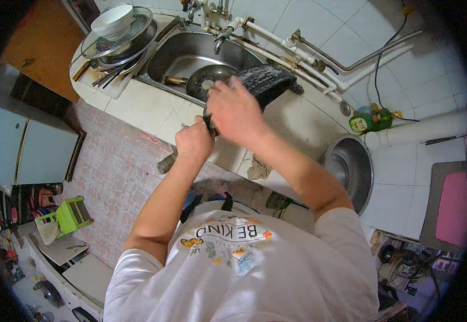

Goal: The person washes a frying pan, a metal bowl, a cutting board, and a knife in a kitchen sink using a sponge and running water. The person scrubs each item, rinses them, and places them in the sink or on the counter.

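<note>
My left hand (195,141) is closed around the handle of a dark pan (269,80), whose handle end sticks out below the fist. The pan is tilted over the sink's right edge, with white suds on its black surface. My right hand (235,110), slightly blurred, is bent over the handle near the pan body; whether it holds anything is hidden. In the steel sink (169,56) lies another dark pan (197,78) with a wooden handle (175,81). A small round pale thing (208,84) shows beside my right fingertips.
Left of the sink stand stacked pans, a glass lid (143,28) and a white bowl (112,20). A faucet (221,40) and pipes line the wall. A crumpled cloth (259,167), a metal basin (348,173) and green bottles (360,122) are on the right.
</note>
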`<state>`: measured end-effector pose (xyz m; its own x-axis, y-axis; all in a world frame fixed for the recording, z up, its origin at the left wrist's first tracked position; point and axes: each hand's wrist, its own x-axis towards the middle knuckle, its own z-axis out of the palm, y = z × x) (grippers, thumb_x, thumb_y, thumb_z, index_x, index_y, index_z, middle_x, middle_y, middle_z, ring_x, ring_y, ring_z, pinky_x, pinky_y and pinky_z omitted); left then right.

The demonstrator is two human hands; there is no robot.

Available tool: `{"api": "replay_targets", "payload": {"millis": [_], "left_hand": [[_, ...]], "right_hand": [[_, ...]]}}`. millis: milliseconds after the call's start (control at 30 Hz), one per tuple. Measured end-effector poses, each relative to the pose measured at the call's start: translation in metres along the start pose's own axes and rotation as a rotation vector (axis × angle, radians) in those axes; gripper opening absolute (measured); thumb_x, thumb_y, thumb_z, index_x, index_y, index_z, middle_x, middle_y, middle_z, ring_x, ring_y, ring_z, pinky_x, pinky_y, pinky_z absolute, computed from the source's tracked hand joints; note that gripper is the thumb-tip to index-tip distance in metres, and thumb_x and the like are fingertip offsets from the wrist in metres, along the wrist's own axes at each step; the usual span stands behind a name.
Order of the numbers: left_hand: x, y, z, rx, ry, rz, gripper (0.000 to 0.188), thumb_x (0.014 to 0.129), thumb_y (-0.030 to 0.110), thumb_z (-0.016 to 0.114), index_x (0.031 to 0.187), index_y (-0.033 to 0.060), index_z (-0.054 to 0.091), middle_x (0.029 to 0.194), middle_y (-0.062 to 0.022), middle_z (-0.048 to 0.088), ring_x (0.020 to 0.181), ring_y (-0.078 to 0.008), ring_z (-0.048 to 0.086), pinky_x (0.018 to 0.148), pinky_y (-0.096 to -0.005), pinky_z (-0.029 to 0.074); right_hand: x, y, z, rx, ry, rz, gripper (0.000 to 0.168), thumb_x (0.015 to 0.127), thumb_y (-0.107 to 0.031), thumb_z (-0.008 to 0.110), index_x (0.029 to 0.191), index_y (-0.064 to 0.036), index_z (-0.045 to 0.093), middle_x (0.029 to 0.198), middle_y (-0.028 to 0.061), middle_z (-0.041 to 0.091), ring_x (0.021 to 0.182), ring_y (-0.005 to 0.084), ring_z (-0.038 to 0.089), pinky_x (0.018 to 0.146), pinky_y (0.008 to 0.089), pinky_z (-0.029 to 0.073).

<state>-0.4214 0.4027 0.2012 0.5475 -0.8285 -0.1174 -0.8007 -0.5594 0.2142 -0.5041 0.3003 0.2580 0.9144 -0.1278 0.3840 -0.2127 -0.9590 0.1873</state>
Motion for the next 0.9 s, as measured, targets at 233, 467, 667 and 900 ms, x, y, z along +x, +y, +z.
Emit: {"api": "replay_targets", "payload": {"millis": [233, 467, 667, 900], "left_hand": [[-0.004, -0.018, 0.011, -0.039, 0.008, -0.103, 0.039, 0.077, 0.037, 0.061, 0.093, 0.0032, 0.049, 0.071, -0.0186, 0.063, 0.069, -0.0346, 0.064, 0.062, -0.0444, 0.051], [0.006, -0.056, 0.044, -0.2, 0.008, -0.087, 0.034, 0.076, 0.033, 0.057, 0.088, 0.0018, 0.061, 0.074, -0.0188, 0.065, 0.068, -0.034, 0.064, 0.066, -0.0404, 0.05], [0.014, -0.078, 0.033, -0.906, -0.347, -0.318, 0.023, 0.078, 0.02, 0.052, 0.069, -0.001, 0.056, 0.057, -0.0097, 0.056, 0.049, -0.0182, 0.054, 0.049, -0.0311, 0.041], [0.031, -0.051, 0.008, -1.451, -0.713, -0.561, 0.013, 0.079, 0.017, 0.052, 0.072, 0.0105, 0.043, 0.056, -0.0016, 0.044, 0.04, -0.0114, 0.04, 0.04, -0.0248, 0.031]], "right_hand": [[-0.019, 0.141, 0.033, 0.941, 0.146, 0.788, 0.028, 0.085, -0.016, 0.043, 0.102, -0.006, 0.063, 0.079, 0.0041, 0.058, 0.078, 0.0134, 0.052, 0.072, 0.027, 0.041], [-0.082, 0.168, 0.193, 1.532, 0.344, 1.581, 0.04, 0.087, -0.038, 0.05, 0.106, -0.004, 0.058, 0.101, 0.0066, 0.06, 0.093, 0.02, 0.054, 0.087, 0.0342, 0.04], [-0.071, 0.154, 0.153, 2.065, 0.111, 1.4, 0.033, 0.091, -0.028, 0.046, 0.112, -0.006, 0.057, 0.112, 0.0077, 0.059, 0.101, 0.0197, 0.057, 0.085, 0.0372, 0.046], [-0.056, 0.172, 0.104, 1.963, 0.585, 0.94, 0.033, 0.094, -0.021, 0.041, 0.119, -0.005, 0.055, 0.115, 0.0039, 0.058, 0.101, 0.0144, 0.054, 0.087, 0.0262, 0.041]]}}
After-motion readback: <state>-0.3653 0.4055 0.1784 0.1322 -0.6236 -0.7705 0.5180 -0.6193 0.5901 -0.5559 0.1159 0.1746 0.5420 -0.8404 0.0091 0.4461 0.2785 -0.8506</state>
